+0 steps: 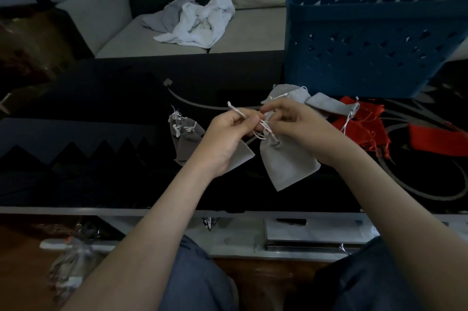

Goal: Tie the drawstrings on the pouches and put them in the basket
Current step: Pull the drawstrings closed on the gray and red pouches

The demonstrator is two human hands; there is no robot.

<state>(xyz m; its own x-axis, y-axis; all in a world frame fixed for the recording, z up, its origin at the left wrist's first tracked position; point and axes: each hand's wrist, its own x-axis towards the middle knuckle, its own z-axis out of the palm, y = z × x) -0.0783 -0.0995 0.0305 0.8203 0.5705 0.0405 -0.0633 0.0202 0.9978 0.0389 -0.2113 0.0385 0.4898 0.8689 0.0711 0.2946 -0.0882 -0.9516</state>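
**A:** What is the head camera showing?

**B:** The left hand (228, 133) is pinching one strand of the white drawstrings (263, 126) between thumb and forefinger, drawing it out leftward. The right hand (296, 123), fingers curled, is pinching the cords just above the neck of the grey pouch (291, 164). The pouch is sitting between the wrists, and I cannot tell whether it is touching the table (101, 159).

**A:** How should the knot be going?

**B:** Judging by the cords, a loop is forming. The right hand should be pinning the gathered neck while the left is pulling evenly, so nothing is slipping.

**A:** And around them?

**B:** The dark glossy table is carrying knotted pouches (184, 133) on the left. Loose grey pouches (321, 104) and red cloth (364, 123) are lying on the right, beside the blue basket (367, 40). Behind, a pale sofa (253, 29) is holding crumpled white cloth (200, 22).
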